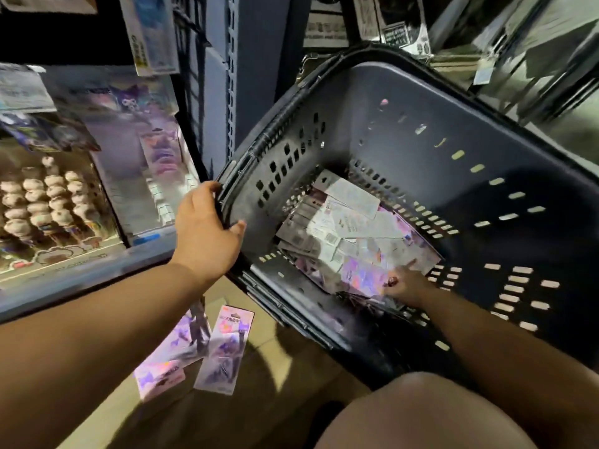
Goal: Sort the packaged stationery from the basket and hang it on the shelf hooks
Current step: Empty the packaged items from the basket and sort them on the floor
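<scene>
A dark plastic basket [453, 102] stands tilted toward me, right of centre. My left hand [207, 228] grips its near-left rim. At the bottom lies a heap of flat stationery packages [350, 228], some white-backed, some shiny purple. My right hand [405, 283] reaches inside and its fingers close on a shiny purple package [363, 273] at the near side of the heap. Two more purple packages [223, 348] lie on the floor left of the basket.
A display shelf [97, 189] with boxed purple character goods and rows of small figures fills the left. A blue slotted upright [230, 76] and hanging cards [152, 34] stand behind the basket's left corner. My bare knee [453, 413] is at the bottom right.
</scene>
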### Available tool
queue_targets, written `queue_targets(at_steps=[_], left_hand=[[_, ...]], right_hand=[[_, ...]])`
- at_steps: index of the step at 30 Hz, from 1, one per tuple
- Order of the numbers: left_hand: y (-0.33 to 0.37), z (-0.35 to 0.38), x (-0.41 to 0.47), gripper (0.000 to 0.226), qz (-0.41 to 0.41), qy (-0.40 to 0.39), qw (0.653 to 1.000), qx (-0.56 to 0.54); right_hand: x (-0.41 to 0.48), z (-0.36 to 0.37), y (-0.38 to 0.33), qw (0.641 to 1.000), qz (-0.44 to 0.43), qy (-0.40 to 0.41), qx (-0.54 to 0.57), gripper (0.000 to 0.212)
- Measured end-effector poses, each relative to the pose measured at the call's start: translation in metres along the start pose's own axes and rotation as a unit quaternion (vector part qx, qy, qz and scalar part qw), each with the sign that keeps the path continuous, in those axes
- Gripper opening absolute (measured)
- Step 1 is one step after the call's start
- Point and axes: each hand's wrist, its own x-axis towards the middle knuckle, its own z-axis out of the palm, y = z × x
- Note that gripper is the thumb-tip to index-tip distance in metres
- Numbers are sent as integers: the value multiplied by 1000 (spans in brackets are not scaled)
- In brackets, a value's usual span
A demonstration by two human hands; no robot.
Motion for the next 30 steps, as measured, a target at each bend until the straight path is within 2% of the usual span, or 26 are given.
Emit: queue_targets(at_steps=[3, 7, 8, 11, 14, 16, 18, 22, 23, 27, 30], left_hand=[[2, 2, 3, 60, -16, 17, 999, -27], [0, 6, 10, 58, -9, 29, 999, -40], [-1, 7, 11, 58, -12, 33, 999, -42], [-4, 10, 9, 58, -28, 37, 998, -49], [-5, 12, 7, 60, -30, 34, 997, -55], [-4, 11, 5, 61, -30, 33, 998, -50], [-6, 10, 4, 63, -31, 31, 998, -42], [-3, 8, 4, 61, -16, 32, 999, -29], [-3, 9, 5, 60, -13, 35, 999, -27], [-7, 11, 9, 60, -1, 41, 999, -34], [-8, 11, 9, 60, -14, 36, 998, -54]], right_hand=[[3, 8, 9, 1000, 17, 6, -18, 87], [20, 20, 13, 999, -24, -20, -28, 121], [14, 18, 8, 998, -40, -10, -47, 122], [2, 12, 5, 993, -77, 31, -82, 99], [3, 13, 17, 981, -124, 26, -145, 106], [2, 16, 23, 962, -142, 41, -228, 100], [2, 18, 25, 947, -158, 73, -270, 84], [4, 19, 26, 910, -197, 110, -349, 69], [4, 17, 24, 907, -196, 110, -356, 70], [9, 14, 15, 915, -158, 67, -365, 96], [13, 21, 16, 918, -165, 83, -352, 82]])
